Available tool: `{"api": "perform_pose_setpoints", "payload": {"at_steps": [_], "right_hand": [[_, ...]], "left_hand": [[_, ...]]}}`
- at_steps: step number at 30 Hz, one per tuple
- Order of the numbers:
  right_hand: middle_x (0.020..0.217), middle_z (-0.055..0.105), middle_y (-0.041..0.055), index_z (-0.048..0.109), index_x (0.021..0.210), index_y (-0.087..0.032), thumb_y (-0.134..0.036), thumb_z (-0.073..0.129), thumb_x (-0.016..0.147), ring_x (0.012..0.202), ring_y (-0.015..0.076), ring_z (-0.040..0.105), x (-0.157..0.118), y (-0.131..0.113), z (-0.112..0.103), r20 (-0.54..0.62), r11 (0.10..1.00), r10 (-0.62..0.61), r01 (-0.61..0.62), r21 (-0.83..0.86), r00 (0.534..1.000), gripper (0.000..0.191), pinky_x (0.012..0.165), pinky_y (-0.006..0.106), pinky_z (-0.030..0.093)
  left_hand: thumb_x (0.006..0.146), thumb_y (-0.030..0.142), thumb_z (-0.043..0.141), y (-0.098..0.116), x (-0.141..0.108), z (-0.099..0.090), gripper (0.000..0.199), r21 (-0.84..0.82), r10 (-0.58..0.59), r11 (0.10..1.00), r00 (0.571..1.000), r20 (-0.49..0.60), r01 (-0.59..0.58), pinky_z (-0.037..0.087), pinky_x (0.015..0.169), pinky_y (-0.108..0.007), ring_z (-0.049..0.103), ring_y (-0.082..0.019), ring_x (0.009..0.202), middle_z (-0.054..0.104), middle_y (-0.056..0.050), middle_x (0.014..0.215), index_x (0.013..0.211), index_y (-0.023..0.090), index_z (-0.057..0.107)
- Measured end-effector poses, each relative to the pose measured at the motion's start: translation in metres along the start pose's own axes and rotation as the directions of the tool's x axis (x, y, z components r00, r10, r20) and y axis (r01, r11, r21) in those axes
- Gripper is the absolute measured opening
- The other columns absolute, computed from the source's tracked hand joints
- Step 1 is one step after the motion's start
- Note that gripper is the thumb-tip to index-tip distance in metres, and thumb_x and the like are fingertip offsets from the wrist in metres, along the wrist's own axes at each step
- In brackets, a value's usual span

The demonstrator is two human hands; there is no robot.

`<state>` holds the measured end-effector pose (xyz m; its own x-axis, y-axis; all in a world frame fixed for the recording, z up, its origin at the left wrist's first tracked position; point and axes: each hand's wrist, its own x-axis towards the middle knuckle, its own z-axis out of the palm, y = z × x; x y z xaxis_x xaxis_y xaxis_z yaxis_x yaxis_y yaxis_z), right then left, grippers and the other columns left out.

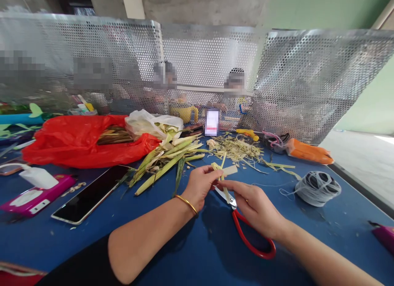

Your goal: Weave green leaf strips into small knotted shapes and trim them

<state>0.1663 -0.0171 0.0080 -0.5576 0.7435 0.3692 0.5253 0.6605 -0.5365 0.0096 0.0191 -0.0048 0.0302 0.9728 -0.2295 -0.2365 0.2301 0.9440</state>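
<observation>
My left hand [201, 183], with a gold bangle at the wrist, pinches a small bundle of pale green husk strips [224, 171] near the middle of the table. My right hand [257, 206] meets it from the right, its fingers closed on the lower part of the strips. Red-handled scissors [254, 245] lie under my right hand, blades pointing up to the left beneath the strips. A pile of long green and dried husks [166, 163] lies beyond my left hand, and shredded scraps [240, 148] are heaped behind both hands.
On the left are a red plastic bag [67, 142], a dark phone [92, 193] and a magenta box [40, 195]. A grey string ball [318, 189] and an orange packet [309, 151] sit right. A lit phone [211, 122] stands before a perforated screen [209, 48]; people are behind it.
</observation>
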Motion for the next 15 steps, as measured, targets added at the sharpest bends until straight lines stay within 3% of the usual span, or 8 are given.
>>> {"api": "perform_pose_setpoints", "payload": {"at_steps": [3, 6, 8, 11, 15], "right_hand": [[0.1, 0.071, 0.0036, 0.061, 0.11, -0.023, -0.007, 0.041, 0.087, 0.088, 0.0149, 0.066, 0.0, 0.002, -0.002, -0.041, 0.994, -0.083, 0.08, -0.074, 0.996, 0.034, 0.076, 0.026, 0.049], [0.085, 0.069, 0.0047, 0.066, 0.096, -0.022, -0.014, 0.047, 0.089, 0.077, 0.0169, 0.063, 0.001, 0.005, -0.005, -0.217, 0.949, -0.187, 0.119, -0.293, 0.958, 0.022, 0.071, 0.031, 0.045], [0.087, 0.068, 0.006, 0.067, 0.088, -0.021, -0.018, 0.049, 0.089, 0.082, 0.0186, 0.062, 0.003, 0.007, -0.007, -0.306, 0.926, -0.202, 0.081, -0.368, 0.93, 0.018, 0.078, 0.034, 0.043], [0.091, 0.069, 0.0048, 0.061, 0.08, -0.021, -0.019, 0.046, 0.091, 0.089, 0.0185, 0.062, 0.007, 0.012, -0.008, -0.329, 0.945, -0.119, 0.006, -0.326, 0.937, 0.019, 0.087, 0.036, 0.04], [0.074, 0.067, 0.0013, 0.054, 0.076, -0.021, -0.021, 0.044, 0.092, 0.076, 0.0179, 0.062, 0.009, 0.02, -0.005, -0.295, 0.927, 0.056, -0.159, -0.338, 0.954, 0.019, 0.085, 0.035, 0.039]], "left_hand": [[0.066, 0.021, 0.069, 0.0, -0.003, 0.002, 0.01, 0.055, 0.073, 0.996, 0.997, 0.02, -0.074, 0.034, 0.047, -0.02, 0.051, -0.008, 0.047, 0.06, 0.003, 0.056, 0.072, 0.014, 0.065], [0.065, 0.018, 0.069, -0.001, -0.007, 0.005, 0.014, 0.074, 0.063, 0.995, 0.996, 0.067, -0.068, 0.037, 0.048, -0.02, 0.056, -0.01, 0.049, 0.062, 0.002, 0.056, 0.078, 0.014, 0.065], [0.066, 0.016, 0.068, -0.002, -0.009, 0.006, 0.011, 0.089, 0.056, 0.994, 0.988, 0.141, -0.069, 0.039, 0.049, -0.02, 0.057, -0.011, 0.049, 0.062, 0.001, 0.057, 0.076, 0.013, 0.065], [0.069, 0.016, 0.065, -0.004, -0.01, 0.006, 0.008, 0.124, 0.055, 0.988, 0.965, 0.257, -0.09, 0.041, 0.053, -0.021, 0.057, -0.01, 0.051, 0.065, -0.001, 0.062, 0.075, 0.012, 0.069], [0.073, 0.017, 0.064, -0.003, -0.013, 0.006, 0.013, 0.145, 0.055, 0.983, 0.939, 0.34, -0.111, 0.043, 0.058, -0.02, 0.059, -0.01, 0.057, 0.066, -0.001, 0.063, 0.08, 0.013, 0.073]]}}
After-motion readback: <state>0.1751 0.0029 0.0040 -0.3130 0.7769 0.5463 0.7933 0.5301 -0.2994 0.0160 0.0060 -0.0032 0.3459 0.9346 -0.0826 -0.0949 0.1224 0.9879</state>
